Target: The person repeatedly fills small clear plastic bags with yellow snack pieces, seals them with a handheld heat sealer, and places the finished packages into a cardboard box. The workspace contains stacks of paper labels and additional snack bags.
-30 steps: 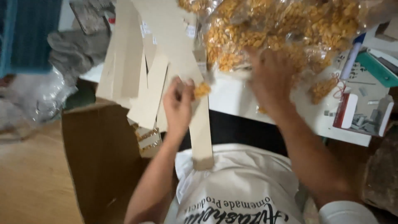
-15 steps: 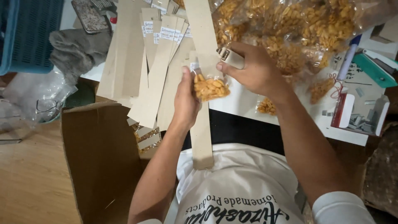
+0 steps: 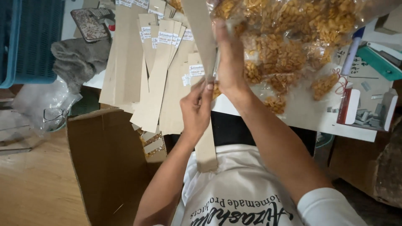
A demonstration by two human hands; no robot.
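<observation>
Long brown cardboard strip (image 3: 204,50), apparently upright, lower end hidden.

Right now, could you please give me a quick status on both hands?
Left hand and right hand both gripping long kraft paper sleeve, held upright. Bagged golden snacks behind. Labelled sleeves stacked left; open cardboard box below.

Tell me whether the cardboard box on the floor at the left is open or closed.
Open: the brown cardboard box has its flap up, showing its inner wall. Its contents cannot be seen.

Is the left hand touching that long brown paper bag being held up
Touching. The head view shows the left hand with its fingers wrapped around the long brown paper bag, gripping its edge; the right hand holds it too.
</observation>
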